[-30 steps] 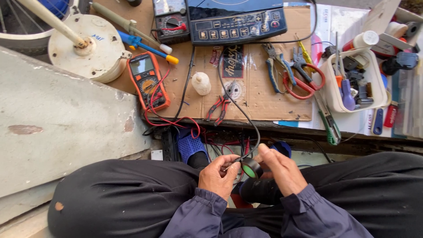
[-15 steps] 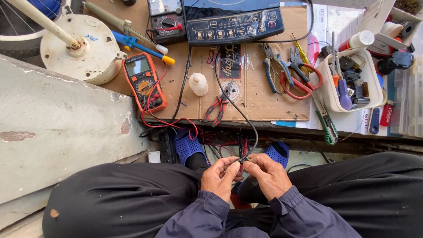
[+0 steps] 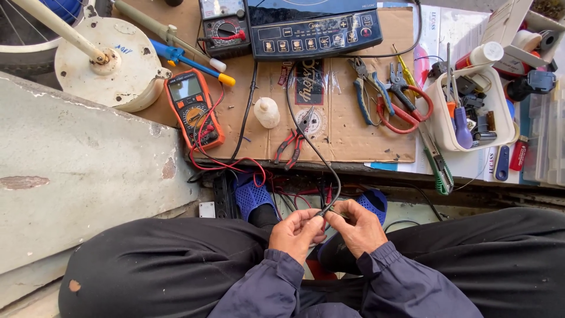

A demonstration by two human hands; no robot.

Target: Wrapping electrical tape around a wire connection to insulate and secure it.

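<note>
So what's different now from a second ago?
The left hand and right hand have closed together on the end of the black cable; the dark round part seen between them earlier is no longer visible. The orange multimeter, pliers and white bottle lie as before.

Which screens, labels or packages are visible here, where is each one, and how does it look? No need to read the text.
Orange multimeter: left on the cardboard, grey rectangular screen, round dial.
Second meter: top edge, dark, pale screen.
Induction cooker: top centre, dark panel with a row of buttons.
Cardboard sheet: brown, flattened, dark printed label near its middle.
White bottle: upper right, red label.
</note>
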